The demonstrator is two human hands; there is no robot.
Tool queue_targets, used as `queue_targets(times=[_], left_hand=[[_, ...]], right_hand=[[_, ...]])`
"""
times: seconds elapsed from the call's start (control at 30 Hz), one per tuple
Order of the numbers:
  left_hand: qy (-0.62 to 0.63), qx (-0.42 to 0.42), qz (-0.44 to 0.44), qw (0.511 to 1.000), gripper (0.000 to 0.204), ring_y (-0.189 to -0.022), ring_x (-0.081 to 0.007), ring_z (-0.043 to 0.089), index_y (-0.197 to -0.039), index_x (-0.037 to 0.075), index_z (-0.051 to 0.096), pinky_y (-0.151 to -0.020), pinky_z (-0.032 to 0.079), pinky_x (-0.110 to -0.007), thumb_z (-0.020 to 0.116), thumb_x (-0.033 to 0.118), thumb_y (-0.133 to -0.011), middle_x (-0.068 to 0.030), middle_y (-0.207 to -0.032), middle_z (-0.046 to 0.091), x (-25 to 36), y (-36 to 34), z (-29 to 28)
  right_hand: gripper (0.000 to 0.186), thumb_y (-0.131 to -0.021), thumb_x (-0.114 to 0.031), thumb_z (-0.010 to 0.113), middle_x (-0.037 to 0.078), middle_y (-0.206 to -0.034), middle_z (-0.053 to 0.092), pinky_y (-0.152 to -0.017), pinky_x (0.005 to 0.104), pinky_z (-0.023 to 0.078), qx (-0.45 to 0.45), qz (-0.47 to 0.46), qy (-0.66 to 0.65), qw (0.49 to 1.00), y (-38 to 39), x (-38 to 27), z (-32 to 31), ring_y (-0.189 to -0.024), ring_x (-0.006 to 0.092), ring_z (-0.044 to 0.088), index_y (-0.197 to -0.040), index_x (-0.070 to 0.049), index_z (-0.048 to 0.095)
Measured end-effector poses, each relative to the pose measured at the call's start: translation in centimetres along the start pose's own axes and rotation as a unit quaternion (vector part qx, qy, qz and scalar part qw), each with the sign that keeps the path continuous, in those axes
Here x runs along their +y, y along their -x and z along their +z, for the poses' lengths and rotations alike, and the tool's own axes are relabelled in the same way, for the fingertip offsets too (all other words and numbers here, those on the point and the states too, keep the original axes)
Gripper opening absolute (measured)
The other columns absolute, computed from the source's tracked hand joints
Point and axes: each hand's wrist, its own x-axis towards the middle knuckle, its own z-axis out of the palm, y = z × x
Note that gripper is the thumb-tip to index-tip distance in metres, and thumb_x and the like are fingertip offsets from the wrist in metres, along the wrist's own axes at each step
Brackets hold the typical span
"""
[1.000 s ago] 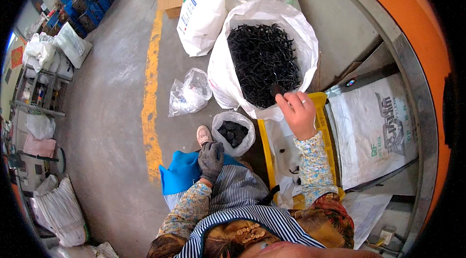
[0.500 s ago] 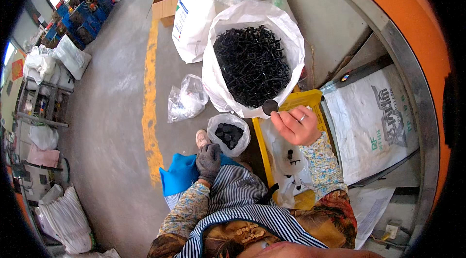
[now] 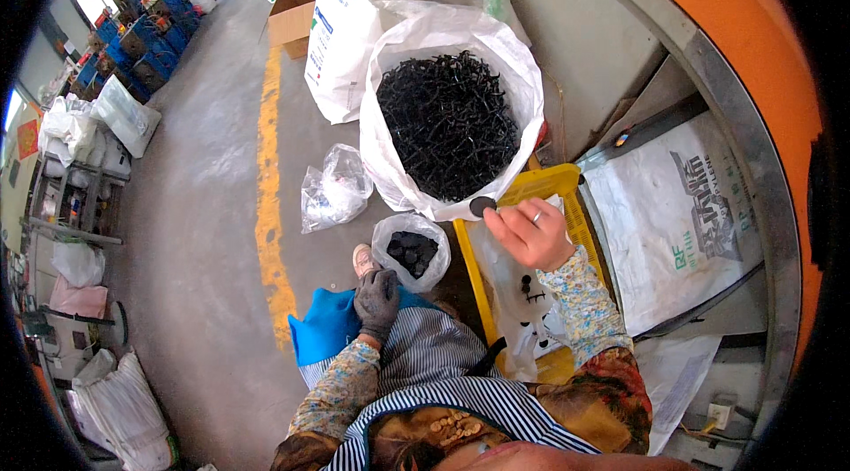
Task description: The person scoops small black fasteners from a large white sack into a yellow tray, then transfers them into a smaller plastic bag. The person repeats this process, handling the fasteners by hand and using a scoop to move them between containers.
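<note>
My right hand, bare with a ring, pinches a round flat black disc at the near rim of a large white sack. Many thin black plastic pieces fill that sack. Below the hand stands a yellow crate with a few small black parts on pale plastic inside. My left hand, in a dark grey glove, rests on my knee with its fingers curled; whatever is in them is hidden. Just beyond it, a small clear bag holds black discs.
A knotted clear plastic bag lies on the floor by a yellow line. Behind are a white printed sack and a cardboard box. Flat white sacking covers a surface at right, beside an orange machine frame.
The whole view has shifted slightly. My right hand still pinches the disc by the sack's rim, and my left hand stays on the knee.
</note>
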Motion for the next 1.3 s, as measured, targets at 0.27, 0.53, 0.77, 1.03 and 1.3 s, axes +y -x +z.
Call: queue_targets(times=[0.27, 0.53, 0.77, 1.03, 1.3], left_hand=[[-0.022, -0.008, -0.012, 1.000, 0.018, -0.095, -0.0319, 0.059, -0.095, 0.009, 0.063, -0.080, 0.046, -0.046, 0.055, 0.023, -0.087, -0.0126, -0.099, 0.062, -0.3, -0.1, 0.4], [-0.022, 0.017, 0.007, 1.000, 0.016, -0.071, -0.0369, 0.061, -0.096, 0.015, 0.061, -0.070, 0.044, -0.049, 0.053, 0.027, -0.089, -0.0151, -0.077, 0.064, 0.4, -0.3, -0.4], [-0.034, 0.053, 0.035, 0.997, 0.016, -0.074, -0.0369, 0.060, -0.092, 0.010, 0.062, -0.074, 0.045, -0.049, 0.057, 0.025, -0.088, -0.0173, -0.079, 0.064, 0.4, -0.8, 0.2], [0.021, 0.020, 0.056, 0.998, 0.024, -0.079, -0.0366, 0.062, -0.100, 0.007, 0.067, -0.071, 0.048, -0.045, 0.054, 0.025, -0.092, -0.0177, -0.091, 0.066, 1.4, 0.2, -0.6], [0.057, -0.040, 0.041, 0.997, 0.020, -0.092, -0.0352, 0.059, -0.105, 0.005, 0.064, -0.078, 0.048, -0.043, 0.056, 0.016, -0.090, -0.0159, -0.102, 0.061, 4.3, 1.2, -3.2]], right_hand=[[0.016, -0.078, -0.015, 0.068, 0.005, -0.086, 0.057, -0.070, 0.0371, 0.048, 0.044, 0.263, 0.134, 0.955, -1.6, 7.4, 4.2, -0.081, 0.0246, 0.055, -0.091, -0.008, 0.065], [0.013, -0.078, -0.020, 0.069, 0.007, -0.087, 0.058, -0.075, 0.0386, 0.048, -0.033, 0.376, 0.158, 0.913, -2.3, 10.0, 7.2, -0.088, 0.0279, 0.056, -0.085, -0.009, 0.065], [0.010, -0.085, -0.019, 0.064, 0.007, -0.079, 0.059, -0.064, 0.0375, 0.048, 0.061, 0.489, 0.105, 0.864, 5.9, 3.8, 2.4, -0.073, 0.0285, 0.059, -0.087, -0.009, 0.066], [0.026, -0.081, -0.029, 0.062, 0.019, -0.085, 0.066, -0.070, 0.0440, 0.050, -0.283, 0.751, 0.050, 0.594, 30.8, -12.1, 1.2, -0.080, 0.0383, 0.062, -0.086, -0.004, 0.068], [0.048, -0.076, -0.028, 0.063, 0.013, -0.112, 0.058, -0.080, 0.0425, 0.049, -0.253, 0.745, 0.472, 0.397, 44.0, -29.0, -5.8, -0.092, 0.0332, 0.057, -0.118, -0.009, 0.050]])
